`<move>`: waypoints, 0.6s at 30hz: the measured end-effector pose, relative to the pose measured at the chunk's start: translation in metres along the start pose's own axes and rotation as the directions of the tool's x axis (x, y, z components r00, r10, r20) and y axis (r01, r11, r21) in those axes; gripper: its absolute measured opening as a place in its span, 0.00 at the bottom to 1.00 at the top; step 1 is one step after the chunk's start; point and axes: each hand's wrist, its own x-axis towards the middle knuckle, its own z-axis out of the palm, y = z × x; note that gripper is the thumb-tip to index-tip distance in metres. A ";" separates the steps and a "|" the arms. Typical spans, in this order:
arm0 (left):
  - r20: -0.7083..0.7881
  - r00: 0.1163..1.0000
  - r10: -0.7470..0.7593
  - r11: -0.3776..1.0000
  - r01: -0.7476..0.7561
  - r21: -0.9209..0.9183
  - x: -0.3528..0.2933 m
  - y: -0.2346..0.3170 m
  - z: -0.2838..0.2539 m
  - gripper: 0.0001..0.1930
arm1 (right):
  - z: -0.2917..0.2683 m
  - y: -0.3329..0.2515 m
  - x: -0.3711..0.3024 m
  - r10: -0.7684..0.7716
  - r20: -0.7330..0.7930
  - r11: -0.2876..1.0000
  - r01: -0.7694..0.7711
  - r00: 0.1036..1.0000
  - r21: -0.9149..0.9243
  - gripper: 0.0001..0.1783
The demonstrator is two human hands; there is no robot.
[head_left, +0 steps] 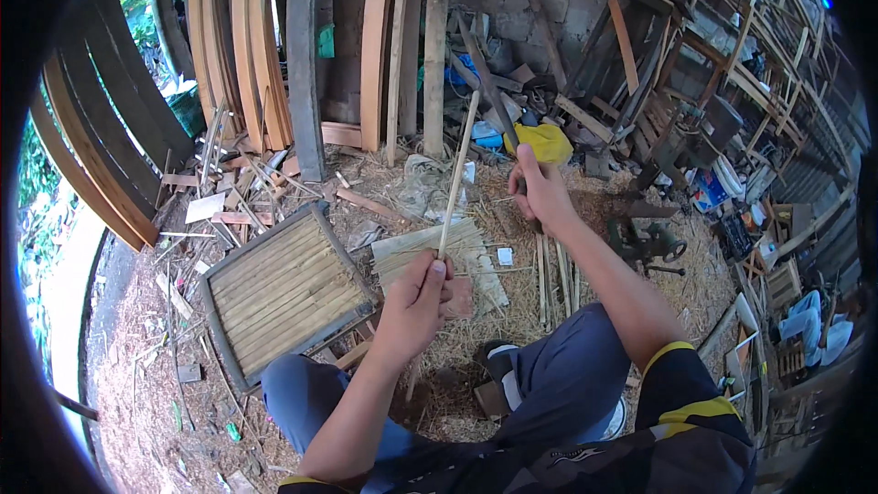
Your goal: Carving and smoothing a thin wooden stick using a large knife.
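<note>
My left hand is closed around the lower part of a thin, pale bamboo stick, which points up and slightly to the right. A short piece of stick also shows below that fist. In my right hand is a machete with a long, dark blade; my thumb lies along its lower end and most of the handle is hidden. The blade leans up and to the left, its tip beyond the stick's top end. In this view the two cross nowhere, and a gap separates my hands.
A dark-framed bamboo-slat panel lies by my left knee. Flat pale strips and long thin sticks rest on the shaving-covered floor. A metal vise stands at right. Tall planks lean behind, near a yellow bag.
</note>
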 end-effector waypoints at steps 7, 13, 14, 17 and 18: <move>-0.028 0.990 0.140 0.988 -0.138 0.067 0.014 -0.006 0.003 0.08 | 0.040 -0.032 -0.035 0.026 0.120 0.967 -0.056 0.992 0.251 0.22; -0.121 0.893 0.434 0.872 -0.383 0.306 0.033 -0.020 -0.006 0.09 | 0.040 -0.035 -0.036 0.019 0.134 0.972 -0.050 0.991 0.228 0.19; -0.104 0.837 0.538 0.784 -0.450 0.428 0.034 -0.021 -0.010 0.10 | 0.040 -0.035 -0.036 0.019 0.144 0.971 -0.052 0.989 0.232 0.19; -0.275 0.808 0.521 0.770 -0.306 0.559 0.036 -0.018 -0.017 0.10 | 0.039 -0.036 -0.038 0.043 0.154 0.976 -0.075 0.987 0.207 0.18; -0.283 0.805 0.522 0.770 -0.302 0.562 0.035 -0.013 -0.018 0.10 | 0.039 -0.036 -0.040 0.060 0.168 0.973 -0.095 0.984 0.209 0.17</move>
